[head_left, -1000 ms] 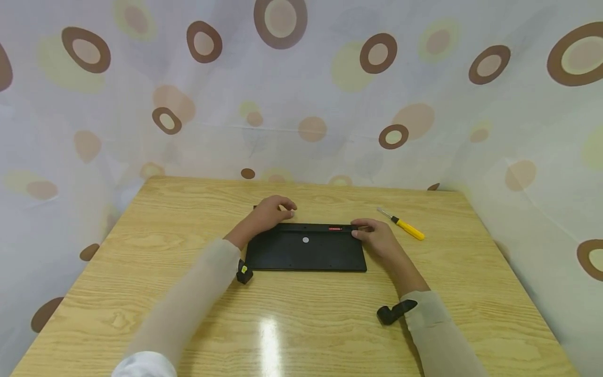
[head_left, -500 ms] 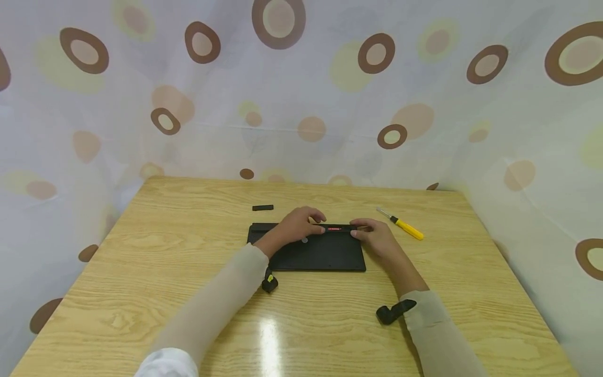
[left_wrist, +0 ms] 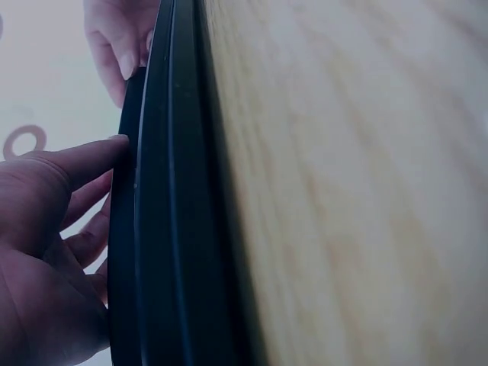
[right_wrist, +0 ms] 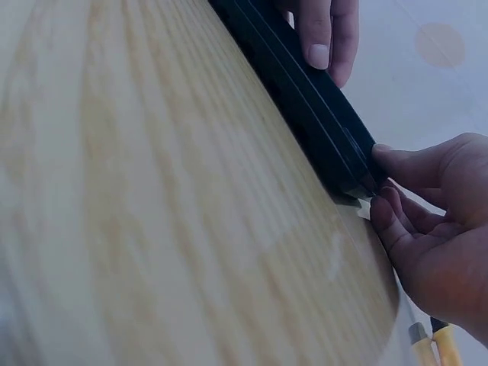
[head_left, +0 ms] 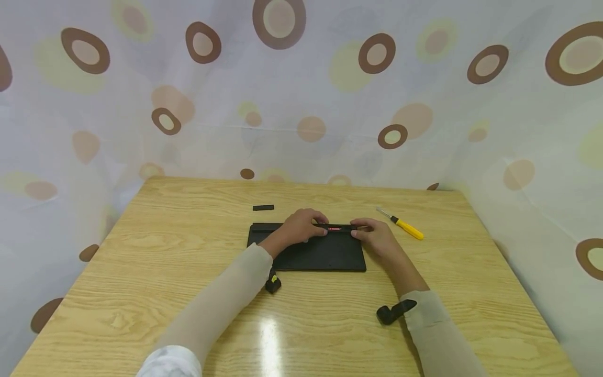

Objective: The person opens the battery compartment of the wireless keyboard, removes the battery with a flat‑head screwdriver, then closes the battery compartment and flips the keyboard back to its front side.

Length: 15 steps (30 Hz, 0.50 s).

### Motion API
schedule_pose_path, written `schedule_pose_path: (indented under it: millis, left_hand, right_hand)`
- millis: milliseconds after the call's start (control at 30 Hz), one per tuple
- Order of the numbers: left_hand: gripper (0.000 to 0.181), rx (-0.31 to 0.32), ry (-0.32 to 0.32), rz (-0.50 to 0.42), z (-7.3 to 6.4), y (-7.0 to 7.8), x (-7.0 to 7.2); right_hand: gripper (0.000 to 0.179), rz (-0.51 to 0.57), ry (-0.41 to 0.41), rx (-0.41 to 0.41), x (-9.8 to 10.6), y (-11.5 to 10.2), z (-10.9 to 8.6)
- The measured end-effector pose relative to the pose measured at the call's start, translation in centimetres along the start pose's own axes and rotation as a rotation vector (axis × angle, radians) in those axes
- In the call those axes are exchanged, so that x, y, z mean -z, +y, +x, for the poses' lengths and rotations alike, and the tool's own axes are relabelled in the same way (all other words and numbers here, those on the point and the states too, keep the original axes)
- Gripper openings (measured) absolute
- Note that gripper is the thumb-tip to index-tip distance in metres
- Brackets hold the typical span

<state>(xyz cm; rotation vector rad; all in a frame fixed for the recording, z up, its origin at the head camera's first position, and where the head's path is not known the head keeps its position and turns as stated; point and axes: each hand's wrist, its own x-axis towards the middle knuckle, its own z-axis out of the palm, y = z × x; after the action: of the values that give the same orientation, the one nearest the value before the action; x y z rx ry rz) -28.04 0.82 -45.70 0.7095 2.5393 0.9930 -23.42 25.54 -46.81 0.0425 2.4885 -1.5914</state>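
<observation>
A black keyboard (head_left: pixel 325 256) lies underside up on the table, with a raised ridge along its far edge. In that ridge an uncovered slot shows a red battery (head_left: pixel 335 229). My left hand (head_left: pixel 301 226) grips the ridge just left of the battery, thumb on the near side and fingers over the far side. At the keyboard's right end, my right hand (head_left: pixel 374 235) holds the corner between thumb and fingers. The right wrist view shows that right hand (right_wrist: pixel 450 229) pinching the end of the ridge. Behind the keyboard lies a small black strip-shaped cover (head_left: pixel 263 207).
A screwdriver (head_left: pixel 407 228) with a yellow handle lies right of the keyboard, beyond the right hand. The wooden table (head_left: pixel 320 324) ends at a patterned curtain (head_left: pixel 311 104) behind and at both sides.
My left hand has moved right along the ridge, away from the small cover, and now grips beside the battery slot. The right hand stays on the right corner.
</observation>
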Motion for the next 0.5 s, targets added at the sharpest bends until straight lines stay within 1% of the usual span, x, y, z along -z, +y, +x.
schedule_pose_path:
  millis: [100, 167, 200, 267, 367, 433, 500]
  left_hand:
    - [0.033, 0.004, 0.004, 0.003, 0.0, -0.1, -0.1]
    - [0.033, 0.007, 0.004, 0.001, 0.0, -0.1, -0.1]
    - [0.033, 0.006, 0.002, -0.004, 0.0, -0.1, -0.1]
    - [0.032, 0.001, -0.005, -0.021, 0.0, 0.0, 0.0]
    - [0.032, -0.002, -0.018, -0.057, 0.0, 0.0, 0.0]
    - [0.031, 0.000, -0.026, -0.078, 0.0, -0.1, 0.1]
    - [0.030, 0.004, -0.031, -0.091, 0.0, -0.2, 0.1]
  right_hand:
    - [0.043, -0.062, -0.023, 0.026, 0.4, -0.5, -0.3]
    - [0.044, -0.109, -0.026, 0.060, 1.0, -0.7, -0.6]
    - [0.046, -0.116, -0.023, 0.080, 1.4, -0.8, -0.8]
    - [0.047, -0.113, 0.004, 0.101, 2.4, -0.8, -1.1]
    - [0.049, -0.135, 0.065, 0.126, 4.2, -0.5, -1.5]
    - [0.050, -0.184, 0.106, 0.129, 5.6, -0.3, -1.8]
    - [0.049, -0.255, 0.128, 0.142, 6.9, 0.1, -2.1]
